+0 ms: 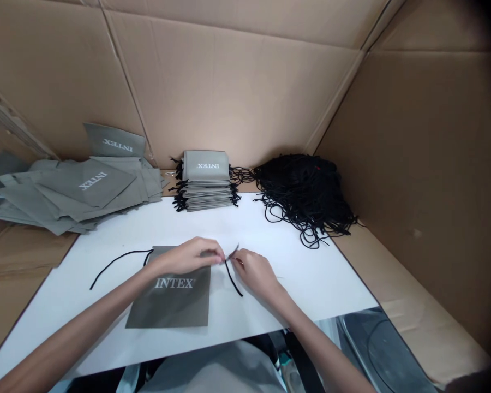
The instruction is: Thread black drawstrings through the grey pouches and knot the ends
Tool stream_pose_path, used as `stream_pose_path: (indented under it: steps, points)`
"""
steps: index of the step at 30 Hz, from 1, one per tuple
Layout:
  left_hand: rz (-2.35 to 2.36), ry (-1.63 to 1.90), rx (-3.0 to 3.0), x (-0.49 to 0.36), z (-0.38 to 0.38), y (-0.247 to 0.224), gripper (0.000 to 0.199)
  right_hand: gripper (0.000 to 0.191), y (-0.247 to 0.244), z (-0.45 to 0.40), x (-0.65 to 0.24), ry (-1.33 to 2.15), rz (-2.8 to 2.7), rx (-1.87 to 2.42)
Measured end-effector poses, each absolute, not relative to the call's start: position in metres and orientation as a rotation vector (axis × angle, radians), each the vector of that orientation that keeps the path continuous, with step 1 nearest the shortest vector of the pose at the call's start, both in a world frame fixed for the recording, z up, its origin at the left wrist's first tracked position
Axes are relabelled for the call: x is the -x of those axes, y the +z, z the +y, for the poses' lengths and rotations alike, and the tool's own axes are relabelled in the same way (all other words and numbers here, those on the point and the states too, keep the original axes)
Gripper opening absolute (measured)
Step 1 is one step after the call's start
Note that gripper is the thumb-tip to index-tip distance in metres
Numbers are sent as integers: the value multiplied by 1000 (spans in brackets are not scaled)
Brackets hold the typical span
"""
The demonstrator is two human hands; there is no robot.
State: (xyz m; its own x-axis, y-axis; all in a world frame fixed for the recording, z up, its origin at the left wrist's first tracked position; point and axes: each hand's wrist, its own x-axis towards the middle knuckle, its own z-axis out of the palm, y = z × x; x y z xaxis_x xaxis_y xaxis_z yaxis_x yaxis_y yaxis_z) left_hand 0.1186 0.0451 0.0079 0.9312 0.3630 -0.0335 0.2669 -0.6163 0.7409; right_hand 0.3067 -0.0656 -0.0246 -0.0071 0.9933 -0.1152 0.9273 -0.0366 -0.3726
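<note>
A grey INTEX pouch lies flat on the white table, a black cord trailing from its upper left corner. Over the pouch's top edge reaches my left hand, thumb and fingers pinched at the upper right corner, by a second length of black cord. Close beside it, my right hand is closed on a small thin tool with a pointed tip, whose exact kind I cannot make out. The tool's tip is near my left fingertips.
Loose grey pouches are heaped at the back left. A stack of corded pouches stands at the back middle, a tangle of black cords at the back right. Cardboard walls surround the white table.
</note>
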Motion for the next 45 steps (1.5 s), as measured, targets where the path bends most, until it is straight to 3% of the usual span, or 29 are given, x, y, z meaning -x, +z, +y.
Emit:
stream_pose_path:
  steps: [7,14,23,29,38,45]
  points:
    - [820,282,-2339,-93,56,-13,30,28,-20,-54,-320,672,-1972,1988]
    - [795,238,-2385,-92,51,-26,11,20,-21,-46,-325,659,-1852,2012]
    - [808,297,-2453,-91,45,-16,15,16,-7,-52,-334,798,-1735,1897]
    - [761,404,-2531,-92,43,-10,13,26,-15,-55,-336,1006,-1691,1713]
    - [726,615,-2634,-86,44,-4,13,14,-8,-62,-335,1170,-1555,1560]
    - [446,979,-2989,-82,44,2,17,15,5,-70,-330,1143,-1545,1570]
